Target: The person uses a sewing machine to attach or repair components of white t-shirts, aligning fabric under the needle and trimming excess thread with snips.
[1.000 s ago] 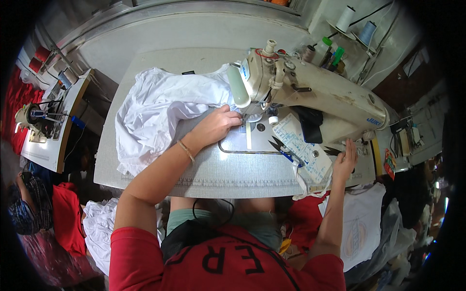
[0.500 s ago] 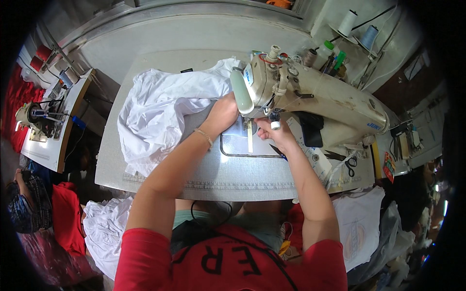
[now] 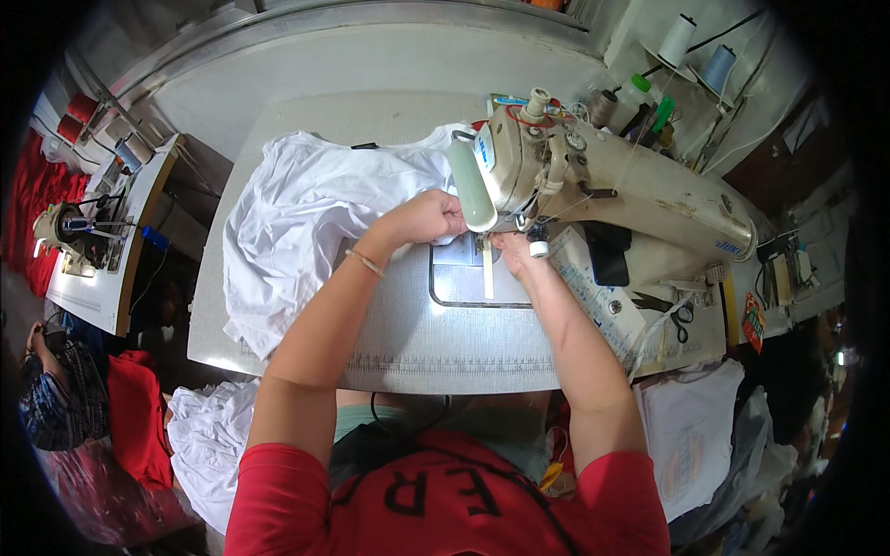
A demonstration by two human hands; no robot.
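White garment [image 3: 306, 204], limp, rumpled, full of deep creases, beside left hand [image 3: 430, 219]; right hand [image 3: 513, 253] nearby, either grip's hold unclear.

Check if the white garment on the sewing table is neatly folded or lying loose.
Loose: the white garment lies rumpled, with irregular creases and uneven edges.

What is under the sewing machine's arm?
Below the arm of the sewing machine, a flat black object and part of a white sheet show. The right hand is at the needle end. The arm covers the table behind it, so anything there cannot be seen.
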